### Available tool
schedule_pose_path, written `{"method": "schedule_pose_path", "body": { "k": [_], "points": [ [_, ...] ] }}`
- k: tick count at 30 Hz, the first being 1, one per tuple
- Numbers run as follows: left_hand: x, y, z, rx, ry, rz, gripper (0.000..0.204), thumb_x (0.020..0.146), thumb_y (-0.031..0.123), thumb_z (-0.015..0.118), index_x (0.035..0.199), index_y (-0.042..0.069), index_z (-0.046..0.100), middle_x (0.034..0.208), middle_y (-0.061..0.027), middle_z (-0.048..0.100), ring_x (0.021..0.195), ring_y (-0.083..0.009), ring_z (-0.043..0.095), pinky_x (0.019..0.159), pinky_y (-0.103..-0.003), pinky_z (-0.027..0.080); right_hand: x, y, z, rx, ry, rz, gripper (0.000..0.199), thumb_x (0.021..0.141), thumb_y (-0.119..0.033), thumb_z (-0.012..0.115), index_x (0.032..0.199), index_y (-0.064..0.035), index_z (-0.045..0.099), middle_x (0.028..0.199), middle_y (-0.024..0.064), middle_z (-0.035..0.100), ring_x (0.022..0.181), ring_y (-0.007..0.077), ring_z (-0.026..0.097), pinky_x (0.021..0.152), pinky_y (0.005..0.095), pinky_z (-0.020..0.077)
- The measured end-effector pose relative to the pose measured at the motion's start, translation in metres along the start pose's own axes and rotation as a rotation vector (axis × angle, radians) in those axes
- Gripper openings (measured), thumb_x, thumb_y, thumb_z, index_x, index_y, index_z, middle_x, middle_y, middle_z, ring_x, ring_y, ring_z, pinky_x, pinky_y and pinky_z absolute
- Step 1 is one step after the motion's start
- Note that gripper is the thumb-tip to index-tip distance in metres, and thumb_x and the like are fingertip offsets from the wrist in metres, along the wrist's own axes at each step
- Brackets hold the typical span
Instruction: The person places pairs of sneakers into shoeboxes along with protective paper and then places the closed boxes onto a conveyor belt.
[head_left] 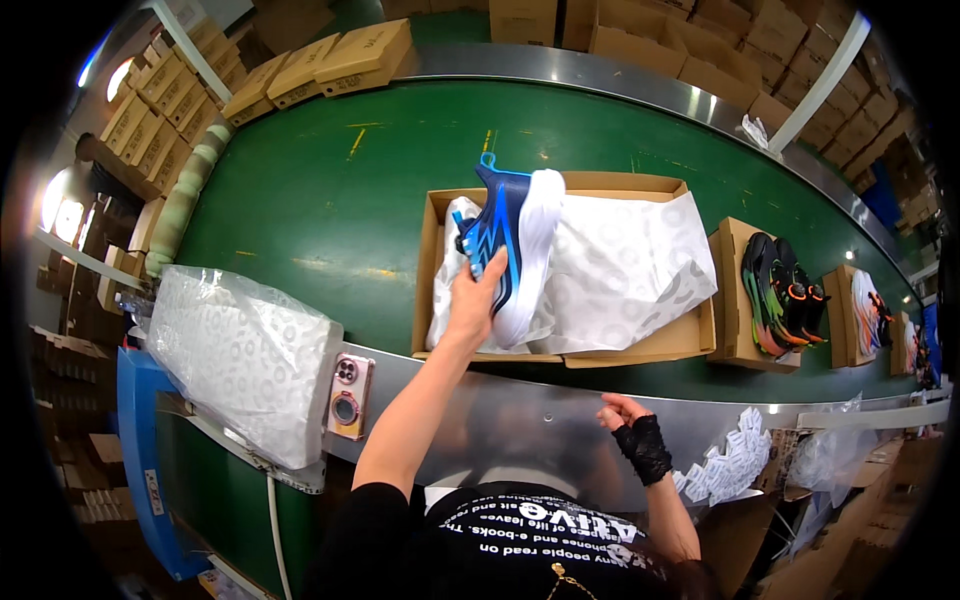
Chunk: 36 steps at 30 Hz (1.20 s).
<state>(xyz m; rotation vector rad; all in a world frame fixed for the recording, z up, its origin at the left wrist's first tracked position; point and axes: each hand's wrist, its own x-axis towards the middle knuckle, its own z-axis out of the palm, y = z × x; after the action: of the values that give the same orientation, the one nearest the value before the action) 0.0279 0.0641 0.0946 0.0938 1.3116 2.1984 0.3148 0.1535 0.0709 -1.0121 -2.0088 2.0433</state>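
My left hand (pixel 476 300) is closed around the middle of a navy and bright blue sneaker (pixel 508 225) with a thick white sole. The shoe is tipped on its side, sole to the right and heel loop pointing away from me. It is over the left part of an open brown shoebox (pixel 708 325). White printed tissue paper (pixel 635 270) lines that box and covers most of its inside. My right hand (pixel 638 432), in a black fingerless covering, hovers over the metal edge in front of the box. Its fingers are loosely bent and slightly apart, with nothing seen in them.
The box stands on a green conveyor belt (pixel 330 170). To the right are more shoeboxes with colourful sneakers (pixel 775 295). Tissue sheets in clear plastic (pixel 245 355) and a phone (pixel 349 397) lie front left. Small white packets (pixel 730 460) are heaped right. Closed cartons (pixel 365 60) line the far side.
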Motion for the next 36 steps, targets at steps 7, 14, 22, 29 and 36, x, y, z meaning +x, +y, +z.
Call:
{"method": "schedule_pose_path", "body": {
  "k": [7,14,22,29,36],
  "points": [
    [0.048,-0.085,-0.010,0.324,0.122,-0.496,0.061,0.077,0.041,0.059,0.111,-0.005,0.038,0.105,-0.0156,0.048,0.090,-0.0273,0.052,0.074,-0.043,0.046,0.023,0.019,-0.006,0.128,0.004,0.105,0.045,0.078,-0.019,0.060,0.115,-0.0007,0.043,0.091,0.0074,0.057,0.082,0.0126,0.055,0.073,0.0260,0.0441],
    [0.027,-0.066,-0.021,0.206,-0.132,-0.586,0.058,0.082,0.034,0.055,0.114,-0.010,0.033,0.113,-0.0231,0.042,0.094,-0.0319,0.051,0.080,-0.040,0.045,0.092,0.000,0.023,0.810,0.267,0.084,0.035,0.073,-0.015,0.061,0.105,-0.0099,0.047,0.100,0.0047,0.052,0.094,0.0194,0.050,0.076,0.0389,0.0447],
    [0.035,-0.076,-0.014,-0.011,-0.023,-0.662,0.071,0.079,0.043,0.056,0.125,-0.002,0.027,0.124,-0.0212,0.035,0.113,-0.0324,0.038,0.088,-0.045,0.036,0.094,-0.001,0.023,0.755,0.303,-0.074,0.040,0.069,-0.004,0.059,0.107,-0.0045,0.045,0.099,0.0079,0.051,0.089,0.0203,0.053,0.074,0.0337,0.0479],
    [0.045,-0.105,0.002,0.117,0.260,-0.625,0.035,0.078,0.022,0.061,0.102,-0.002,0.053,0.091,-0.0114,0.060,0.082,-0.0192,0.056,0.072,-0.035,0.043,0.077,0.015,0.019,0.802,0.225,0.097,0.038,0.067,-0.006,0.059,0.103,-0.0044,0.048,0.097,0.0092,0.054,0.088,0.0261,0.054,0.070,0.0384,0.0481],
    [-0.017,-0.044,-0.014,0.342,-0.096,0.152,0.035,0.074,0.009,0.059,0.107,-0.001,0.051,0.100,-0.0061,0.056,0.088,-0.0125,0.051,0.078,-0.027,0.041,0.072,0.023,0.024,0.817,0.215,0.109,0.032,0.070,-0.007,0.058,0.101,-0.0038,0.050,0.096,0.0080,0.056,0.087,0.0230,0.055,0.069,0.0349,0.0477]
  ]
}}
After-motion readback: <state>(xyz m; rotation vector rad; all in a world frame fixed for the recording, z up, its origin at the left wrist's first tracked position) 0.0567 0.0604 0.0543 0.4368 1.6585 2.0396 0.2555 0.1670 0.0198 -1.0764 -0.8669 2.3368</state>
